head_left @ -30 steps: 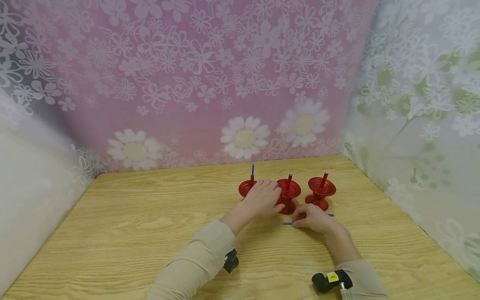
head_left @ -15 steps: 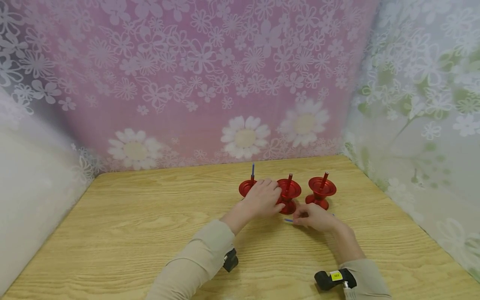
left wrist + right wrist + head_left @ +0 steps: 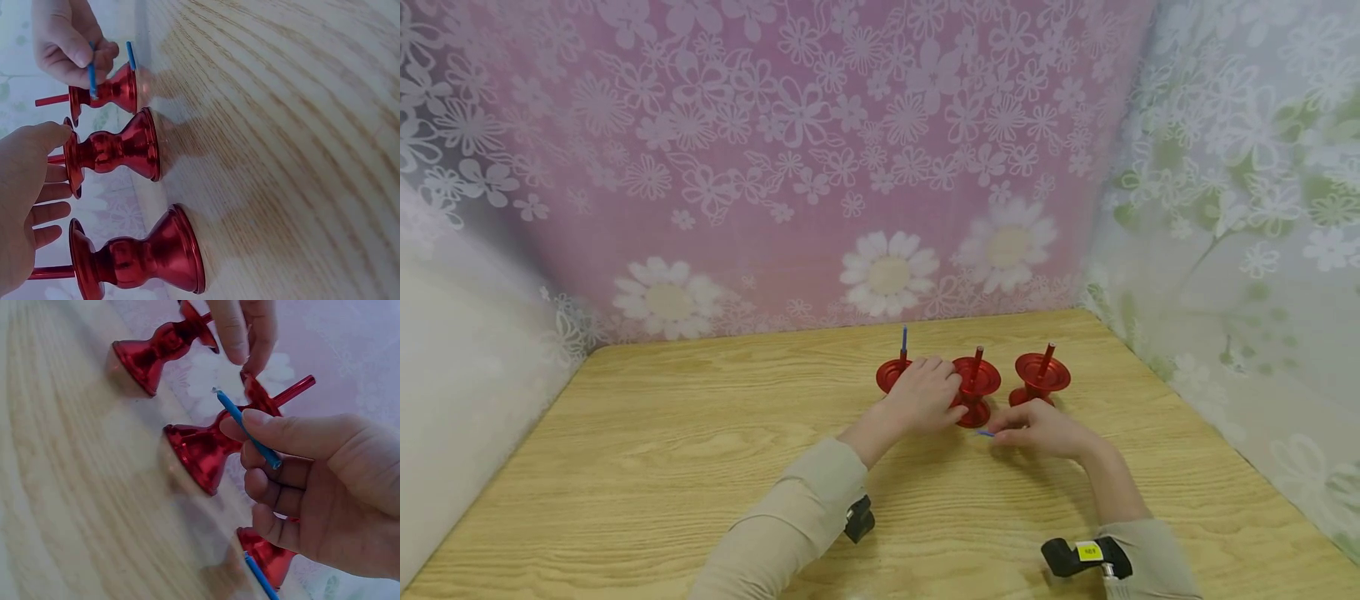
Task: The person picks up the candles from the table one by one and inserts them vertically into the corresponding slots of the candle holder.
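Observation:
My right hand (image 3: pixel 1045 430) pinches a thin blue candle (image 3: pixel 247 428) between thumb and fingers, lifted just off the table in front of the middle candle holder. My left hand (image 3: pixel 923 395) grips the dish rim of that red middle candle holder (image 3: pixel 107 152), thumb on one edge and fingers behind. A slim red tube rises from its dish with no candle in it. The left candle holder (image 3: pixel 140 253) stands partly hidden behind my left hand in the head view, a blue candle (image 3: pixel 904 339) upright in its tube. At right stands the third candle holder (image 3: pixel 1042 372), its tube bare.
A second blue candle (image 3: pixel 260 575) lies on the wood-grain table (image 3: pixel 700 467) by the right holder's base; my right hand hides it in the head view. Flowered cloth (image 3: pixel 775 208) surrounds the table's back and sides.
My right hand has lifted the blue candle from the table and tilted it, while shifting slightly to the right. My left hand has stayed on the middle candle holder.

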A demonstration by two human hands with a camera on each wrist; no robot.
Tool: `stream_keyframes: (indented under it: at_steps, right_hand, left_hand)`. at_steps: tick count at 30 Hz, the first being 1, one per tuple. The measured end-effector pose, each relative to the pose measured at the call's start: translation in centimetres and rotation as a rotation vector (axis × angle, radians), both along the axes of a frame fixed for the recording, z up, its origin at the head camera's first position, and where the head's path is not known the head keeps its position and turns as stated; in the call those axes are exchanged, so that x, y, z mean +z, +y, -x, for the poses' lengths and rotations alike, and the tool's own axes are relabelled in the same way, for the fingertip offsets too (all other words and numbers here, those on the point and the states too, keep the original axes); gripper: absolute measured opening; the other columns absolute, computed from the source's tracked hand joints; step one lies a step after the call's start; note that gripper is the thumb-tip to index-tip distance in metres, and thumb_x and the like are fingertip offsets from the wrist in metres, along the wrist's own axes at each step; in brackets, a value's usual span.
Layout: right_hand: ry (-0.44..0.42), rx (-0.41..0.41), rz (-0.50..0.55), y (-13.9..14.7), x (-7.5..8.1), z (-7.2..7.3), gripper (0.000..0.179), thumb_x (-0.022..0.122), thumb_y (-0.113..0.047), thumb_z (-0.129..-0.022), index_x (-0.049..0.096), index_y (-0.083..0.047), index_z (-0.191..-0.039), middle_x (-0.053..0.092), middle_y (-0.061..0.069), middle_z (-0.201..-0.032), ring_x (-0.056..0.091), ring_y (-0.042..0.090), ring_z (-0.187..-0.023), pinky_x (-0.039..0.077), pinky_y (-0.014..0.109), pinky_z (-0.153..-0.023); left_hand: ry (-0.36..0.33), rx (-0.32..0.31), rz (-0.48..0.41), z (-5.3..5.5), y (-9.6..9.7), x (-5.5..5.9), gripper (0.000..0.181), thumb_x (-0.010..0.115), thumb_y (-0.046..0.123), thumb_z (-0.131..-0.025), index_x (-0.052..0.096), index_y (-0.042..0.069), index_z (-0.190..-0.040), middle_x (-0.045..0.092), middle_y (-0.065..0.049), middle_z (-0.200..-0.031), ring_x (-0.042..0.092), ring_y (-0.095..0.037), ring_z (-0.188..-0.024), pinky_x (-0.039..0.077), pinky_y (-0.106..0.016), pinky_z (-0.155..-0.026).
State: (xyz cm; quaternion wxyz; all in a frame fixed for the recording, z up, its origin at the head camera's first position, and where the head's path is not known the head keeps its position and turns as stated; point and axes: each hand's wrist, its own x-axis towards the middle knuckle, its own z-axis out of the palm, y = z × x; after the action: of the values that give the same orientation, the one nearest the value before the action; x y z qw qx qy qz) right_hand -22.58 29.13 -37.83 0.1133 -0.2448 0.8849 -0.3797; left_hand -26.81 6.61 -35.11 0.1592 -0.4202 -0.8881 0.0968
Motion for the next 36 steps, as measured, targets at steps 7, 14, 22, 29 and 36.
stream_keyframes:
  at_steps: [7,14,22,29,36]
  right_hand:
    - [-0.052,-0.047,0.058,0.2,1.8,-0.5,0.027,0.06,-0.019,-0.09,0.064,0.003,-0.105,0.061,0.018,-0.1,0.055,0.022,-0.089,0.045,0.04,-0.077]
    - [-0.039,-0.178,0.137,0.1,3.0,-0.5,0.025,0.062,-0.024,-0.09,0.062,-0.001,-0.101,0.058,0.017,-0.097,0.051,0.026,-0.086,0.047,0.04,-0.074]
    - [-0.007,-0.259,0.208,-0.2,3.6,-0.2,0.03,0.06,-0.025,-0.091,0.06,0.001,-0.104,0.057,0.012,-0.099,0.052,0.036,-0.093,0.046,0.043,-0.079]
    - [0.031,-0.324,0.235,-0.6,3.9,0.3,0.039,0.058,-0.028,-0.092,0.055,0.006,-0.111,0.06,0.011,-0.098,0.055,0.028,-0.091,0.044,0.045,-0.082]
    - [0.151,-0.4,0.242,-1.4,4.6,1.0,0.037,0.055,-0.03,-0.094,0.056,0.004,-0.108,0.058,0.016,-0.104,0.052,0.019,-0.086,0.045,0.029,-0.073]
  left_hand:
    - [0.003,-0.003,-0.017,0.0,0.0,-0.1,0.036,0.049,0.048,-0.091,0.062,0.015,-0.1,0.057,0.001,-0.108,0.049,-0.016,-0.101,0.038,-0.028,-0.086]
    - [-0.003,-0.003,-0.009,-0.1,0.0,-0.1,0.036,0.049,0.048,-0.091,0.061,0.016,-0.1,0.056,0.001,-0.107,0.049,-0.017,-0.1,0.037,-0.028,-0.086]
    - [-0.015,0.002,-0.013,-0.1,0.0,0.0,0.034,0.049,0.047,-0.091,0.061,0.016,-0.099,0.055,0.001,-0.103,0.048,-0.016,-0.097,0.037,-0.028,-0.083]
    - [-0.026,0.002,-0.009,-0.1,0.0,-0.1,0.035,0.049,0.047,-0.092,0.061,0.016,-0.102,0.055,0.001,-0.105,0.048,-0.017,-0.098,0.037,-0.028,-0.085]
    - [-0.041,0.013,-0.002,-0.2,0.0,0.0,0.036,0.049,0.048,-0.092,0.06,0.016,-0.105,0.055,0.001,-0.108,0.047,-0.016,-0.101,0.037,-0.029,-0.086]
